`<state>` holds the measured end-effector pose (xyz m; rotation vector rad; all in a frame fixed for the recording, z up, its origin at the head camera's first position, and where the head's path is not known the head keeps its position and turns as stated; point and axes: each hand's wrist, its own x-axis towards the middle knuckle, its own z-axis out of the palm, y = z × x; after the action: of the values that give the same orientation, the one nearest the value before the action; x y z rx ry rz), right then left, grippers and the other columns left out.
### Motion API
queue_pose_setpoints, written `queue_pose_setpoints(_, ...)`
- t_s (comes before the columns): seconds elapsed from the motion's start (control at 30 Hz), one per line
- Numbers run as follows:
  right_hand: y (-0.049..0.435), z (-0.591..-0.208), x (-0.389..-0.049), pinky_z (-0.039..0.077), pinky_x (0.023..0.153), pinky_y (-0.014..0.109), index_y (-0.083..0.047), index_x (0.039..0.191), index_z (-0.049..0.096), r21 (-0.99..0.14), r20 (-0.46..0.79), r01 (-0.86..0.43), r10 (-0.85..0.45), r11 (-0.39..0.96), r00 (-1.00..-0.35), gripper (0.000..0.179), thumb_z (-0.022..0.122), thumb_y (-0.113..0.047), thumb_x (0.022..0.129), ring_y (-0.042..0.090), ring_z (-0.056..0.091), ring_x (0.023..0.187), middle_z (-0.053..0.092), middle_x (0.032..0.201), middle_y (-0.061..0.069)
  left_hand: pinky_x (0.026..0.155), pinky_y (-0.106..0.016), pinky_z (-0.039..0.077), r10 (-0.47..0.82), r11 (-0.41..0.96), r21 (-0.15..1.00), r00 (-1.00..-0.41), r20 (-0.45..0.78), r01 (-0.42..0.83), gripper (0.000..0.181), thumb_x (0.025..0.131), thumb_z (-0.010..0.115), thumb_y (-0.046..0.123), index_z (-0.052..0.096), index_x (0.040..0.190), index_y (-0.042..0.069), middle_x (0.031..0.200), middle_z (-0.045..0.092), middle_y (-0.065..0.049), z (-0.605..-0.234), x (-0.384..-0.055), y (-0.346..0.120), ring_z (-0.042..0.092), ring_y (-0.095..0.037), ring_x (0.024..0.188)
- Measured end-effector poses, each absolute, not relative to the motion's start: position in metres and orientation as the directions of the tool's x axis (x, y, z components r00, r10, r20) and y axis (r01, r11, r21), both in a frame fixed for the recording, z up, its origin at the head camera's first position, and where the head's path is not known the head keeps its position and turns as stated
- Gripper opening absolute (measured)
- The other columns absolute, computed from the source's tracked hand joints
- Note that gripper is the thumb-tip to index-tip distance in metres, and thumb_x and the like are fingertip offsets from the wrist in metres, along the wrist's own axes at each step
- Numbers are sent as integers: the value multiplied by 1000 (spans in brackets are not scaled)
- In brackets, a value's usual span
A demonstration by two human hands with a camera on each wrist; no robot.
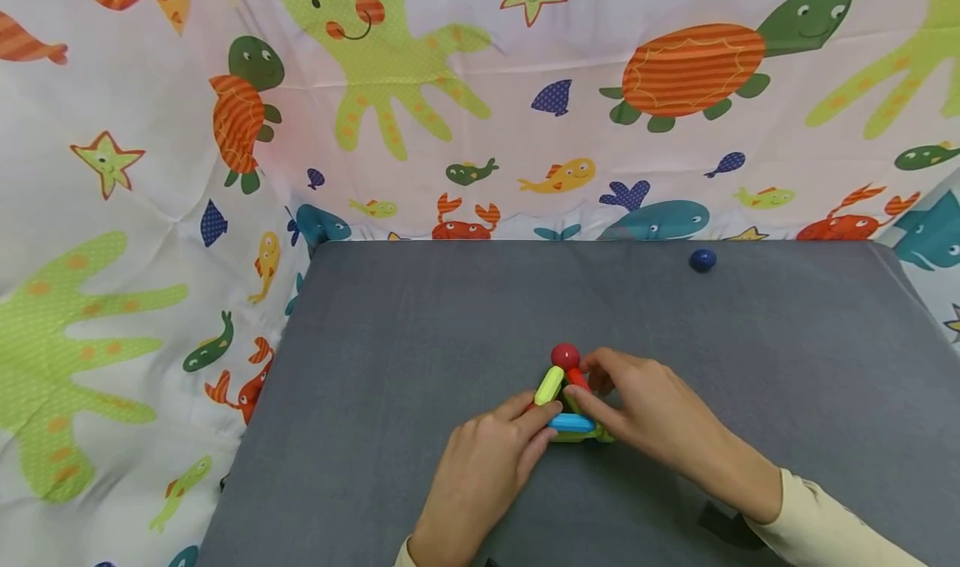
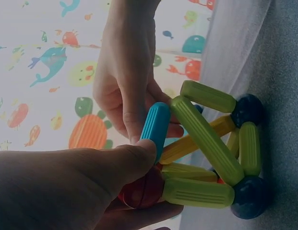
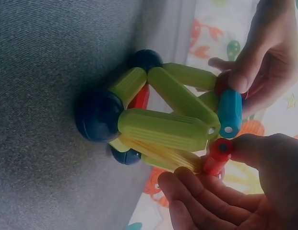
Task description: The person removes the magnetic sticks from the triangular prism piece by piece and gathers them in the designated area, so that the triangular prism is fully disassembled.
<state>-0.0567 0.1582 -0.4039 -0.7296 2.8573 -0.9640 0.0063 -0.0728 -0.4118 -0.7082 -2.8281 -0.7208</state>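
Left hand [image 1: 487, 446] held a blue building rod [image 1: 572, 423]; right hand [image 1: 656, 396] pinched a red rod [image 3: 217, 160]; navy ball [image 1: 702, 260] lay near the table's [image 1: 375, 342] far edge.

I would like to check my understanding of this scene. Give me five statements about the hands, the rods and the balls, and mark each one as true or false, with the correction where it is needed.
1. The right hand holds a red rod. True.
2. Only one hand touches the structure. False: the left hand touches it too, its thumb on the light-blue rod.
3. A loose blue ball lies near the far edge of the table. True.
4. The loose blue ball touches the structure. False: it lies apart, farther back.
5. The structure has dark-blue balls on its table side. True.
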Motion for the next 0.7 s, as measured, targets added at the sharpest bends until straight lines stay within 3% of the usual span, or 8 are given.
queue_pose_setpoints(0.7,166,-402,-69,57,61,24,-13,105,71,-632,78,-418,-483,653,-872,10,76,-14,96,-2,63,70,70,82,-12,66,-25,58,405,774,414,-877,258,479,31,97,80,28,77,128,25,120,71,8,-415,6,-73,69,-8,78)
